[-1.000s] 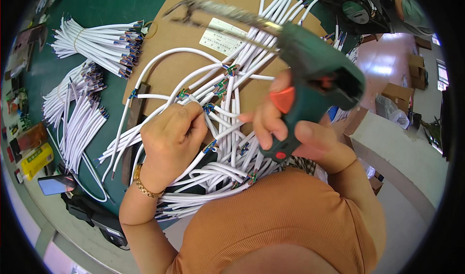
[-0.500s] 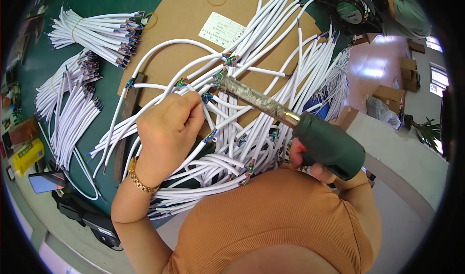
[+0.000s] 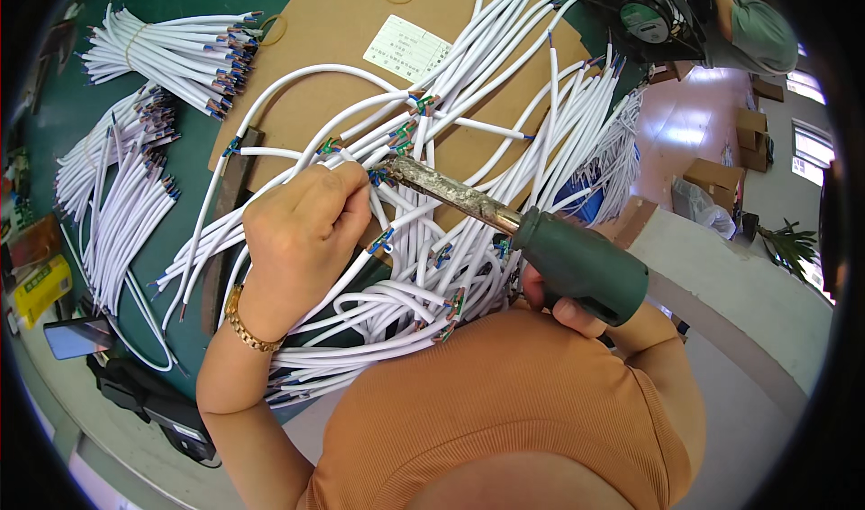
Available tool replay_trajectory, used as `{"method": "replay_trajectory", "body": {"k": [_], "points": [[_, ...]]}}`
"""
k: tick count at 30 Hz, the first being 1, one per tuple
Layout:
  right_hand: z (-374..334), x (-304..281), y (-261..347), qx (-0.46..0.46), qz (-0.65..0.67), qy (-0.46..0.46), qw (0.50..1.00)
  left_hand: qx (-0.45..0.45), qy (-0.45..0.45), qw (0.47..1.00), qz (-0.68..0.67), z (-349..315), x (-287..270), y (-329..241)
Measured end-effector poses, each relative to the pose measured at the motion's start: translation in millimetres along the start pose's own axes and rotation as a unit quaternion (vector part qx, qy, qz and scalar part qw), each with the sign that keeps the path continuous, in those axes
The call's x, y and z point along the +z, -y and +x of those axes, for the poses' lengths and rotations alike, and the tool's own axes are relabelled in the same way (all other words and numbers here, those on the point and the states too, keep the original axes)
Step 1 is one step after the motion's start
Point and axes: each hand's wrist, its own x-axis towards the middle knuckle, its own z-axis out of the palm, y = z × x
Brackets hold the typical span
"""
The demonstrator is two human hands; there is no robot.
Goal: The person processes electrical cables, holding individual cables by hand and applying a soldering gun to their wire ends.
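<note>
My left hand (image 3: 306, 208) is closed, thumb and finger pinched at a white cable joint. Just past the fingertips shows that joint's blue sleeving (image 3: 377, 176). In my right hand (image 3: 577, 316) is a hot-air gun (image 3: 590, 267) with a dark green body and a long, mottled metal nozzle. The body hides most of the right hand's fingers. The nozzle's tip is right beside the blue sleeving, close to my left fingertips. Under both hands lies a heap of white cables (image 3: 405, 298), with green, blue and brown wires at their joints.
Bundled white cables (image 3: 167, 46) lie at the far left on the green table. A dark bar (image 3: 236, 186) and a printed label (image 3: 407, 49) rest by brown cardboard (image 3: 333, 23). A phone (image 3: 78, 337) lies at the left edge. Another person's arm (image 3: 761, 32) shows beside a black fan (image 3: 644, 19).
The hot-air gun's nozzle has moved left and nearer, from a green-wired joint to the blue sleeving at my left fingertips. My left hand keeps its pinch. The whole view has shifted slightly.
</note>
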Motion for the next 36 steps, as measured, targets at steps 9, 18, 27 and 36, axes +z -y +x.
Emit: {"method": "replay_trajectory", "body": {"k": [9,18,27,36], "points": [[-3,5,7,0.112,0.095,-0.036,0.989,-0.042,0.005,0.999,-0.033,0,-1,-2],[-3,0,9,0.095,0.130,-0.036,0.986,-0.048,0.013,0.998,-0.024,0,-2,-5],[1,2,24,0.164,0.176,-0.060,0.969,-0.031,0.009,0.999,-0.026,0,-2,-1],[8,30,14,0.119,0.357,-0.188,0.907,-0.030,0.015,0.999,-0.042,-2,-5,-3]]}}
